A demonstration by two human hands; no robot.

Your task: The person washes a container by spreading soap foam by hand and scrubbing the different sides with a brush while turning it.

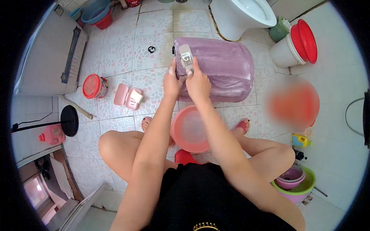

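Note:
A purple, wet-looking suitcase-like item (221, 69) lies flat on the tiled floor. Over its left end, my right hand (198, 84) is closed around the lower part of a grey brush-like object (185, 53) with a label on it. My left hand (173, 80) is beside it at the item's left edge, thumb raised and the other fingers curled; whether it grips the item's edge or a part of the brush-like object is hidden. Below my hands stands a pink basin (179, 129) with cloudy water, between my feet.
An open pink soap box (121, 94) with a white bar and a red-lidded tub (91, 86) stand left. A black ring-like piece (151, 49) lies behind. The toilet (235, 23) is at the back, a white bucket (283, 53) right, green basin (313, 181) lower right.

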